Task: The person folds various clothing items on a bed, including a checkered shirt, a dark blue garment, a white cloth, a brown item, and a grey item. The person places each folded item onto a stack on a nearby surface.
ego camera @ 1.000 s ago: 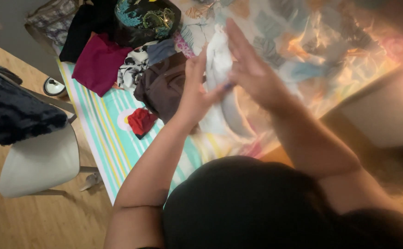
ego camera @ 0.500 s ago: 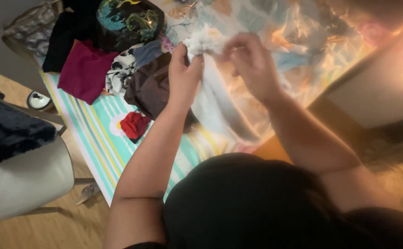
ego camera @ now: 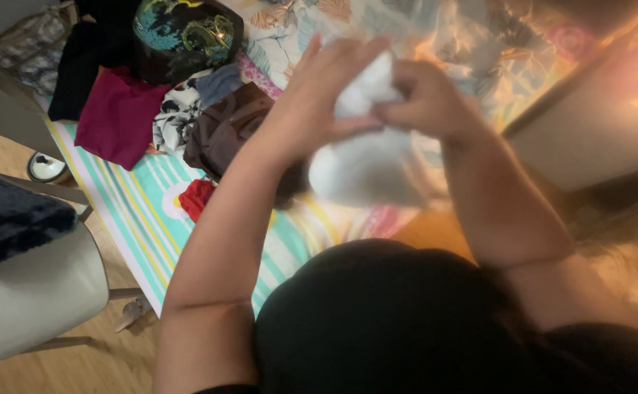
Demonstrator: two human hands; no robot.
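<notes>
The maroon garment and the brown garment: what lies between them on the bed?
In the head view, a black-and-white patterned cloth lies between the maroon garment and the brown garment.

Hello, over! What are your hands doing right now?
Left hand and right hand both gripping white cloth, held up over striped bedspread. Clothes pile lies beyond. Nothing in the way.

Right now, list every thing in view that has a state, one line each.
white cloth: bunched, held up in both hands
left hand: gripping the cloth
right hand: pinching the cloth's top
maroon garment: lying flat on the bed
brown garment: crumpled in the pile
chair: draped with dark fabric
</notes>
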